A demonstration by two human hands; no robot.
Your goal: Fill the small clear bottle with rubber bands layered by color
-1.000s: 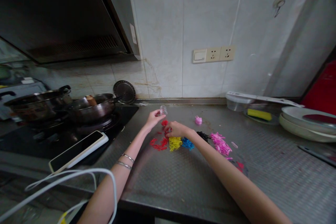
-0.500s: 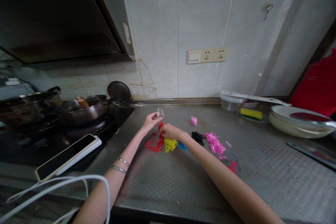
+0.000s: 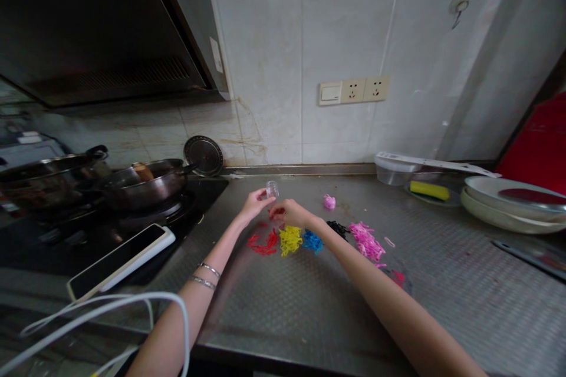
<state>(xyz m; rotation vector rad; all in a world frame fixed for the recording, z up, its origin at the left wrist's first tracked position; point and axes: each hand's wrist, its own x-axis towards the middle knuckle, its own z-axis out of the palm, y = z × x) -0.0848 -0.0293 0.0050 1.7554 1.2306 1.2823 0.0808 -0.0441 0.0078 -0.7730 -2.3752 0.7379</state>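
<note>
My left hand (image 3: 255, 205) is closed around a small clear jar (image 3: 272, 189), held tilted above the counter. Just right of it is my right hand (image 3: 292, 213), its fingers curled together, with a bit of red showing at the tips that looks like red rubber bands. Below the hands lies a loose pile of red rubber bands (image 3: 265, 244). Beside it, left to right, are yellow bands (image 3: 290, 240), blue bands (image 3: 313, 241), black bands (image 3: 338, 228) partly behind my right forearm, and pink bands (image 3: 367, 240). A pink bundle (image 3: 329, 201) sits farther back.
A handheld device with a dark screen (image 3: 117, 262) and white cables (image 3: 110, 301) are at left, near the stove with pans (image 3: 145, 185). At right are a clear plastic container (image 3: 393, 172), a yellow sponge (image 3: 428, 190), stacked bowls (image 3: 508, 218) and a dark flat tool (image 3: 528, 260).
My right hand has lifted slightly away from the red pile, showing more of the yellow and blue bands. My left hand keeps the jar in about the same place. The view has shifted slightly.
</note>
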